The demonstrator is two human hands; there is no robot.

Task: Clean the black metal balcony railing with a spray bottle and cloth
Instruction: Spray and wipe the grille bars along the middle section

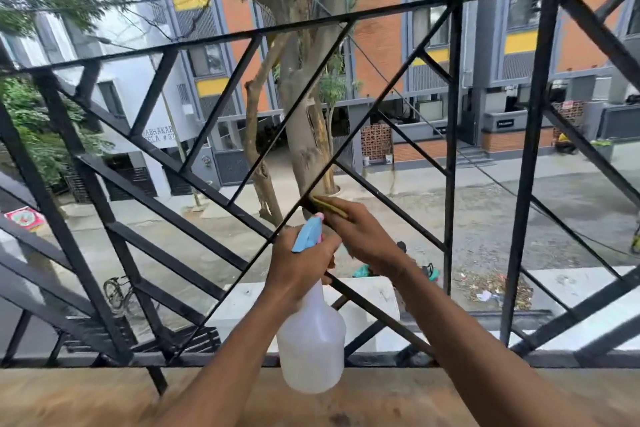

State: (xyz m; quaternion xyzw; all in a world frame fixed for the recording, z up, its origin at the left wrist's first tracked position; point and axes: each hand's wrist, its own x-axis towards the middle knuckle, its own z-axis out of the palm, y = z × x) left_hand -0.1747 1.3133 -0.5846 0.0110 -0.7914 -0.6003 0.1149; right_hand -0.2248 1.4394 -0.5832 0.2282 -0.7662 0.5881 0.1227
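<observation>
The black metal railing (221, 104) fills the view, built of upright posts and crossing diagonal bars. My left hand (299, 265) grips the neck of a translucent white spray bottle (311, 343) with a blue and pink trigger head, held upright just in front of the bars. My right hand (363, 236) pinches a folded yellow-green cloth (327, 205) and presses it against a thin diagonal bar near the point where two diagonals cross. The two hands are close together, almost touching.
A brown ledge (104, 395) runs along the bottom under the railing's lower bar. Beyond the bars lie a street far below, a tree trunk (304, 135), a parked bicycle (117, 291) and orange and grey buildings.
</observation>
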